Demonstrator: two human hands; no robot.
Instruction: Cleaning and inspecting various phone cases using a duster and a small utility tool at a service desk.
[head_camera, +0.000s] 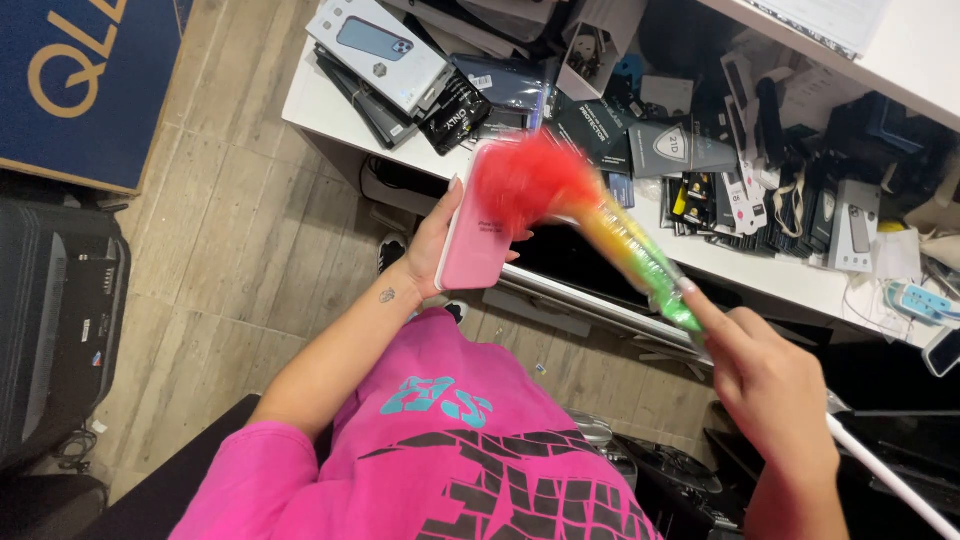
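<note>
1. Left hand (432, 245) holds a pink box (477, 232) upright-ish, tilted slightly, over the floor gap in front of the shelf. Thumb along the box's left edge, one fingertip showing at the right edge; the rest of the fingers are hidden behind the box.
2. Right hand (768, 385) grips a duster (600, 215) near its green end. Index finger stretched out along the handle, other fingers curled round it; thumb not visible.
3. Duster runs up-left from the right hand: green, then yellow, orange, with a red fluffy head. The head is motion-blurred and overlaps the top of the pink box; touching or just above it, cannot tell.
4. A white pole (890, 475) extends from under the right hand toward the lower right corner.
5. White shelf (310, 105) behind the box, piled with packaged phone cases (378, 50) and other small dark packs.
6. Pink shirt (450, 450) fills the lower middle of the view.
7. Wood-look floor (230, 220) at left, with a blue board (85, 85) and a black case (55, 330) on it.
</note>
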